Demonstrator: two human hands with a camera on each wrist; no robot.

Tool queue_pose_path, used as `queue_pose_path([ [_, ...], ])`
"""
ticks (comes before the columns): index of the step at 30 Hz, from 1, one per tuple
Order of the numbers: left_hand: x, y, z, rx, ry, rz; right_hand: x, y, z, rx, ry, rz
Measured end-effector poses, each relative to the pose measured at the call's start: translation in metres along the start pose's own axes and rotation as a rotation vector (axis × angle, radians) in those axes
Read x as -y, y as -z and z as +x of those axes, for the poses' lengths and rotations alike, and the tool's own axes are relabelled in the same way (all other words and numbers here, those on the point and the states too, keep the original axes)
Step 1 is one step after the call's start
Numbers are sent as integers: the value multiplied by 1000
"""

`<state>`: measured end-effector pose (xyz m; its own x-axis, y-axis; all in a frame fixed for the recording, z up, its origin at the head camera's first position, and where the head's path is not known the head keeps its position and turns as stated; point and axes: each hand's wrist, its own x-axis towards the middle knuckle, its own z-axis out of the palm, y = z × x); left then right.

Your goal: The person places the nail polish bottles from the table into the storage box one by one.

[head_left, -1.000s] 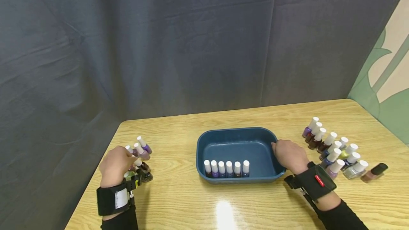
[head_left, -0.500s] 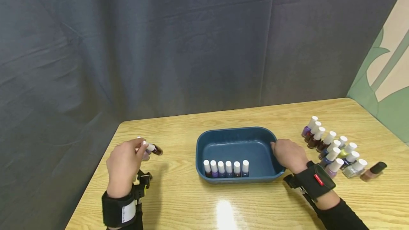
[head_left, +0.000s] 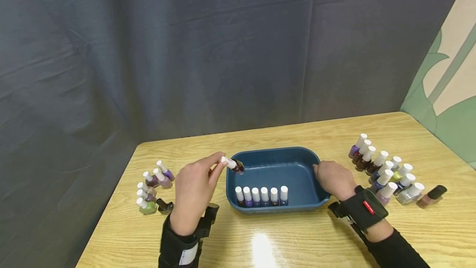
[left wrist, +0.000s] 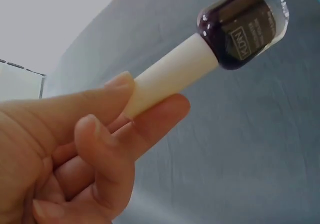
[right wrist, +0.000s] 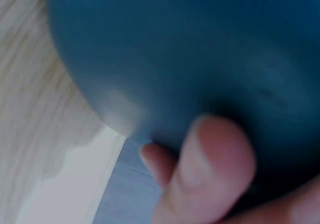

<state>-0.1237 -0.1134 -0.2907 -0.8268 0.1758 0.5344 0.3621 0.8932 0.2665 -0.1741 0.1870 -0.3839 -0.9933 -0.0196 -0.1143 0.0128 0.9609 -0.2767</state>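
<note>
My left hand pinches a dark nail polish bottle by its white cap, at the left rim of a blue bin. In the left wrist view the bottle points away from the thumb and fingers, its glass end up and to the right. My right hand grips the bin's right wall; the right wrist view shows the thumb against the blue plastic. A row of several white-capped polish bottles stands inside the bin along its near wall.
Several polish bottles stand in a group on the left of the wooden table, with a black-capped one beside them. A larger group of bottles is on the right. A grey curtain hangs behind.
My left hand has lifted the dark nail polish bottle from the left group and carried it right to the bin's left rim. The right hand has stayed on the bin.
</note>
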Motion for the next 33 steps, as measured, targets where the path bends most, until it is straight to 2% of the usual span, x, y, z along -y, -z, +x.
queue_pose_path([
  [9, -44, -26, 9, 97, -193, -21, 0, 1, 1, 6, -4, -3],
  [17, -77, -55, 11, 139, -264, -17, 0, 2, 1, 24, -19, 10],
  [21, -84, -71, 10, 152, -295, 26, 0, 2, 1, 30, -17, 6],
  [25, -85, -84, 7, 197, -312, 75, 1, 1, 1, 31, -9, 7],
  [28, -85, -91, 5, 237, -331, 106, 1, 1, 1, 27, -9, 5],
  [33, -84, -98, 3, 251, -361, 171, 0, 1, 1, 23, -15, 8],
])
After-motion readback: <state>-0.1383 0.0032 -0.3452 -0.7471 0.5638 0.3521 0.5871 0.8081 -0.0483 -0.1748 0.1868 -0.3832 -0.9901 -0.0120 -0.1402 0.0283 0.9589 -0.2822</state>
